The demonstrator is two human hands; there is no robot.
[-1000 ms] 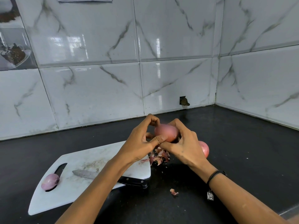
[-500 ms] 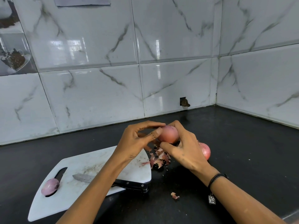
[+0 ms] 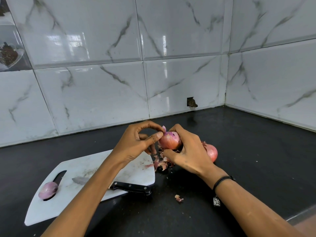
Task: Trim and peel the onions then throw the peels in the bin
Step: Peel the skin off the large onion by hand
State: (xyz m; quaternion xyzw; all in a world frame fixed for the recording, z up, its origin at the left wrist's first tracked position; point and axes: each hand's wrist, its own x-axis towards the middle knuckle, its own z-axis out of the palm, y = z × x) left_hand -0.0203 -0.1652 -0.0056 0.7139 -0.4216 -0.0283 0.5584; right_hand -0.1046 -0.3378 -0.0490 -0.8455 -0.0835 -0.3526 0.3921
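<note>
**peelwatch:** Since half a second back your left hand [image 3: 135, 146] has gone from fingers laid on the onion [image 3: 169, 141] to thumb and forefinger pinching a flap of skin [image 3: 164, 128] lifted off its top. Purple shows underneath, so I'd say this layer's coming away.

**binday:** Agreed. Nearest you, the knife [image 3: 131, 187] and a peeled onion [image 3: 48, 190] sit on the board [image 3: 77, 168], nobody touching them. Further out, your right hand [image 3: 189, 154] curls under and round the onion, holding it up off the counter [image 3: 239, 151] above the peel pile [image 3: 160, 164]. Another onion [image 3: 212, 152] lies just behind that hand, skin seemingly on. No bin in view, so dumping's still ahead.
</note>
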